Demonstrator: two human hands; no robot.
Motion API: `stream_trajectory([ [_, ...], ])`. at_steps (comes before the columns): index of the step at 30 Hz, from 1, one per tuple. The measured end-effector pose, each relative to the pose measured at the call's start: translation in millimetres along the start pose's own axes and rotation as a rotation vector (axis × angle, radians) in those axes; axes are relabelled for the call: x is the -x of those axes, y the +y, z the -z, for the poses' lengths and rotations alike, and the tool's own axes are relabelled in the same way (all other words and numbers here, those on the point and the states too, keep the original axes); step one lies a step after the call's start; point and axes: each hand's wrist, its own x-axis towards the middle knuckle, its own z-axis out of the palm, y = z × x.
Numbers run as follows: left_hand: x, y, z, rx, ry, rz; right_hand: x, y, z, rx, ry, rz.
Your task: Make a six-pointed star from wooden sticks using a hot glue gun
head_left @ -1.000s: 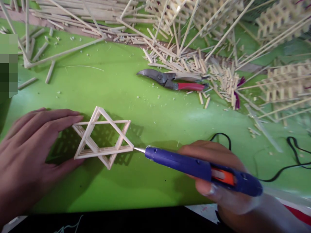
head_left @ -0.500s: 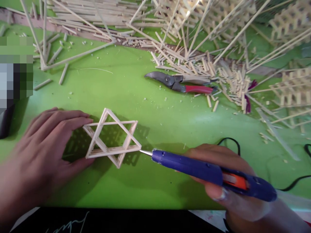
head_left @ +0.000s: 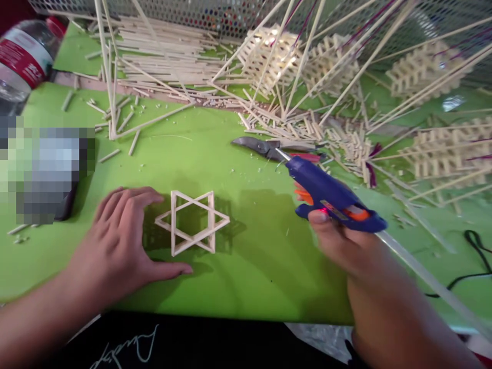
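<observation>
A six-pointed star frame [head_left: 192,238] made of thin wooden sticks rests on the green tabletop [head_left: 246,287]. My left hand [head_left: 123,236] is beside its left side, with thumb and fingers spread apart and a gap between them and the sticks. My right hand [head_left: 342,246] grips a blue hot glue gun [head_left: 326,189] with an orange trigger and a small red light. The gun's metal nozzle points up and left, over the pruning shears [head_left: 257,146]. A clear glue stick [head_left: 426,277] sticks out of the gun's back end.
Cut stick pieces [head_left: 342,138] and a pile of long sticks [head_left: 165,56] lie towards the back. Several stick lattices [head_left: 418,72] and tall stick frames [head_left: 112,97] stand behind. At the left are a bottle [head_left: 26,56] and a blurred-out dark object [head_left: 69,197]. A black cord [head_left: 476,246] lies right.
My right hand has lifted the glue gun away from the star, up and right. The star has turned, and my left hand has let go of it. The view has shifted.
</observation>
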Motion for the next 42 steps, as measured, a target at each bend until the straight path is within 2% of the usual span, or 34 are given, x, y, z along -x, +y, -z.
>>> stream_trajectory([
  [2, -2.8, -2.2, 0.3, 0.082, 0.000, 0.012, -5.5, 5.5, -3.2, 0.101, -0.015, 0.053],
  [4, -6.5, -6.0, 0.0, 0.139, -0.002, -0.002, -11.5, 8.3, -5.1, 0.149, -0.088, 0.093],
  [8, -10.4, -13.4, -2.7, 0.181, -0.030, -0.050, -20.1, 10.2, -7.5, 0.233, -0.174, 0.198],
  [13, -8.0, -15.5, -4.3, 0.195, -0.064, -0.051, -17.8, 8.5, -2.9, 0.251, -0.164, 0.176],
  [19, -9.6, -14.8, -3.6, 0.238, -0.103, -0.057, -7.7, 4.7, 13.4, 0.328, -0.158, 0.030],
  [25, -9.2, -14.6, -3.2, 0.276, -0.109, -0.020, -8.6, 7.0, 19.0, 0.245, -0.276, -0.347],
  [27, -8.3, -14.4, -2.9, 0.274, -0.108, -0.020, -10.6, 1.0, 19.2, 0.321, -0.256, -0.374],
  [30, -7.3, -14.2, -3.0, 0.269, -0.109, -0.017, -7.6, -21.1, 23.8, 0.573, -0.178, -0.255],
  [32, -7.3, -14.0, -3.2, 0.263, -0.113, -0.017, -0.3, -44.5, 28.7, 0.790, -0.122, -0.177],
  [34, -7.6, -13.9, -3.1, 0.259, -0.115, -0.026, 9.4, -70.6, 29.9, 0.904, -0.085, -0.138],
  [35, -7.7, -13.9, -2.9, 0.259, -0.117, -0.034, 14.0, -82.8, 27.4, 0.895, -0.085, -0.097],
  [36, -7.9, -13.8, -2.6, 0.260, -0.118, -0.039, 17.9, -93.5, 22.2, 0.826, -0.030, 0.008],
  [38, -8.1, -13.6, -2.0, 0.263, -0.118, -0.042, 23.2, -108.6, 4.1, 0.500, -0.070, 0.216],
  [40, -8.3, -13.2, -1.5, 0.263, -0.116, -0.035, 25.1, -115.1, -20.1, 0.264, -0.136, 0.315],
  [42, -8.5, -12.6, -1.3, 0.255, -0.115, -0.028, 25.5, -115.7, -43.0, 0.196, -0.129, 0.374],
])
